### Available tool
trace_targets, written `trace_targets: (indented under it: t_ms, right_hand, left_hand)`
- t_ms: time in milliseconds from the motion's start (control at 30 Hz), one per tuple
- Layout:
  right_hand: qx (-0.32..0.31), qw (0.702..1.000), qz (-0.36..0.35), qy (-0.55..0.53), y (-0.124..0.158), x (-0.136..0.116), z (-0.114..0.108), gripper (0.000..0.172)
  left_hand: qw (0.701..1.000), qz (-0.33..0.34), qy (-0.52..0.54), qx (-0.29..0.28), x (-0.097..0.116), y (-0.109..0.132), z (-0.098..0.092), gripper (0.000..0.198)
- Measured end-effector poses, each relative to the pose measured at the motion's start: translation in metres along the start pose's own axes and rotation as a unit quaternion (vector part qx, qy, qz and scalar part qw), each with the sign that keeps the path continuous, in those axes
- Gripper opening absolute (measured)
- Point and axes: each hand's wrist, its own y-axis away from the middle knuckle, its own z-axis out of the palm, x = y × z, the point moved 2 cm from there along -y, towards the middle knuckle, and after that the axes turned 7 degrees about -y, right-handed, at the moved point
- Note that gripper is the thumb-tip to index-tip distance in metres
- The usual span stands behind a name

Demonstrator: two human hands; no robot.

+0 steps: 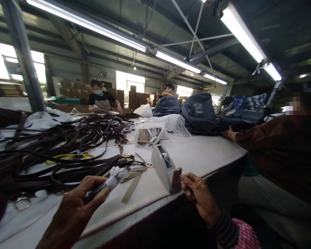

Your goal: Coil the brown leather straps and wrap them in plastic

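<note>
My left hand [77,204] is closed around a dark strap [97,189] with its end wrapped in white tissue [115,176], raised over the near edge of the table. At the cutting end of a grey tape dispenser [162,166], the thumb and fingers of my right hand [197,192] are pinched together. Whatever lies between those fingertips is too small to make out. Flat olive-brown strips [132,188] and a gold-coloured ring [149,165] lie between the left hand and the dispenser.
Dark straps with metal buckles [75,138] cover the table's left side, with yellow-handled scissors [67,157] among them. A clear plastic bag [155,131] and dark blue bags [199,114] stand behind. A co-worker's arm [261,136] reaches in from the right; two other people work farther back.
</note>
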Motion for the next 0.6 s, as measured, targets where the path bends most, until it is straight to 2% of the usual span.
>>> trace_targets:
  t_ms: [100,200,300,367,467,600]
  right_hand:
    - [0.006,0.999,-0.022,0.037,-0.011,0.005,-0.002,0.048]
    - [-0.001,0.995,-0.046,0.083,-0.013,0.004,-0.013,0.043]
    - [-0.02,0.99,-0.055,0.129,0.001,0.004,-0.024,0.043]
    - [-0.036,0.99,-0.047,0.131,0.015,0.003,-0.02,0.045]
    - [-0.098,0.993,-0.018,0.059,0.042,-0.001,0.017,0.044]
    - [-0.196,0.975,0.009,-0.104,0.07,-0.011,0.096,0.04]
  left_hand:
    - [0.999,-0.005,0.037,0.016,0.014,0.006,0.001,0.046]
    - [0.997,-0.014,0.074,0.006,0.023,0.014,-0.002,0.044]
    - [0.994,-0.026,0.105,-0.001,0.026,0.02,-0.006,0.041]
    - [0.991,-0.028,0.131,-0.015,0.026,0.023,-0.003,0.037]
    - [0.984,-0.027,0.172,-0.036,0.028,0.025,0.008,0.033]
    - [0.987,-0.018,0.16,-0.027,0.037,0.032,0.024,0.028]
